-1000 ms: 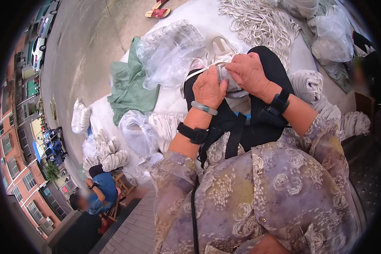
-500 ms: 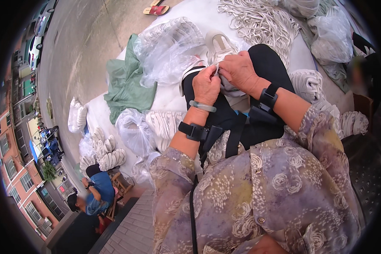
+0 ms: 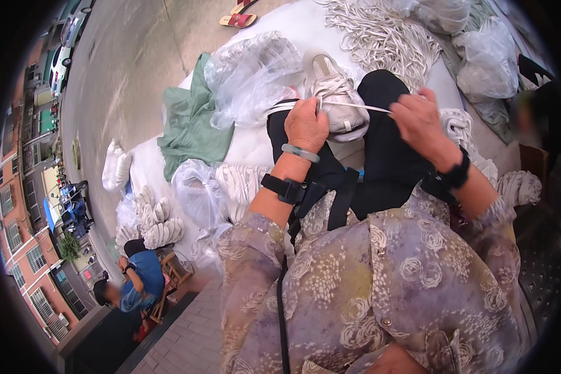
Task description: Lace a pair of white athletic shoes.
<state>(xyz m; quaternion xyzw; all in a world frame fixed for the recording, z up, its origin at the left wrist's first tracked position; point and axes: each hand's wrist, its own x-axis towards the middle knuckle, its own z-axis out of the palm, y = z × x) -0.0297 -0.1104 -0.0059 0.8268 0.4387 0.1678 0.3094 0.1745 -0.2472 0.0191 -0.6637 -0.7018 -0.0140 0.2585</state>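
Sneaker (image 3: pixel 344 112) is sitting between the black-clad knees (image 3: pixel 386 93). Hands are working well apart: right hand (image 3: pixel 422 123) is pinching the taut lace (image 3: pixel 368 108), left hand (image 3: pixel 307 126) is gripping lace at the sneaker's left edge. Pulling steadily, lace flat and untwisted, is probably working best. Long axis is running away from the body, far end leaning left; toe direction unclear.

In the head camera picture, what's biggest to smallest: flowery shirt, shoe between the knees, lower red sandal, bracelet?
1. Flowery shirt
2. Shoe
3. Lower red sandal and bracelet: these look too alike to rank.
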